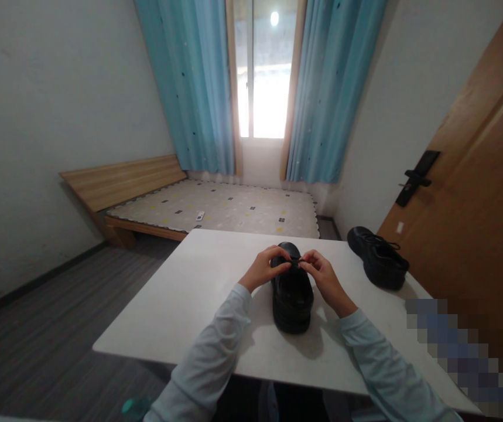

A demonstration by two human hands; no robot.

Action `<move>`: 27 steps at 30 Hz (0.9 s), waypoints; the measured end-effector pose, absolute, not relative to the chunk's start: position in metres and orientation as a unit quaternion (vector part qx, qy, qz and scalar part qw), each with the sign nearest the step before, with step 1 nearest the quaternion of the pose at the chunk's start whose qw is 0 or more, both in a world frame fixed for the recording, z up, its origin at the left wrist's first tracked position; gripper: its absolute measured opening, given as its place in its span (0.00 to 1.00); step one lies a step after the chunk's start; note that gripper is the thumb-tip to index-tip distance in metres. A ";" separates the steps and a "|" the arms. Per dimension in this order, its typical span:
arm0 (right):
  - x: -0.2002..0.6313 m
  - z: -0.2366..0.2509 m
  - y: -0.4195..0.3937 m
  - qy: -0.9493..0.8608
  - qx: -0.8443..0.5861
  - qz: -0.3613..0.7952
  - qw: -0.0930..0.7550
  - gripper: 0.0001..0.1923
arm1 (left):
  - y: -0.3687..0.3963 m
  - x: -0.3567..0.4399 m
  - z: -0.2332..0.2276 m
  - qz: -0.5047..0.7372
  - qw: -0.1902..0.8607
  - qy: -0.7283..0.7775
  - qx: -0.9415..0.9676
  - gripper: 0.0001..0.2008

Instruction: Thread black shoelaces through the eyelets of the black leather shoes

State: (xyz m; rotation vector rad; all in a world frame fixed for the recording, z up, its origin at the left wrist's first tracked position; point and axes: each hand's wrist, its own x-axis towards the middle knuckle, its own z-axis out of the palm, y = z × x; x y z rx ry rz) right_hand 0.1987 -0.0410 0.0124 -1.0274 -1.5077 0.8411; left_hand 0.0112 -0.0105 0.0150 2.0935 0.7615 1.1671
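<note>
Left hand [265,266] and right hand [324,275] each pinching laces atop black shoe [292,296], grips pressed together; second shoe [378,258] well right, same surface [190,293].

A table [181,305] stands in the foreground. One shoe [292,293] sits near its centre, toe pointing away from the person. The left hand [263,268] lies at the shoe's left, the right hand [325,278] at its right. A second shoe [378,257] rests at the table's far right corner, well apart. A bed [216,208] lies behind the table, below the window [262,70]. A door [475,223] stands to the right.
</note>
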 end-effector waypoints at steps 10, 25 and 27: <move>0.194 0.010 -0.042 -0.592 -0.424 0.361 0.583 0.07 | -0.010 0.015 0.014 0.445 0.368 0.280 0.767 0.04; 0.189 0.003 -0.040 -0.496 -0.408 0.363 0.675 0.06 | -0.012 0.018 0.018 0.476 0.317 0.311 0.759 0.04; 0.194 0.007 -0.039 -0.464 -0.400 0.369 0.699 0.08 | -0.012 0.017 0.017 0.478 0.298 0.318 0.762 0.05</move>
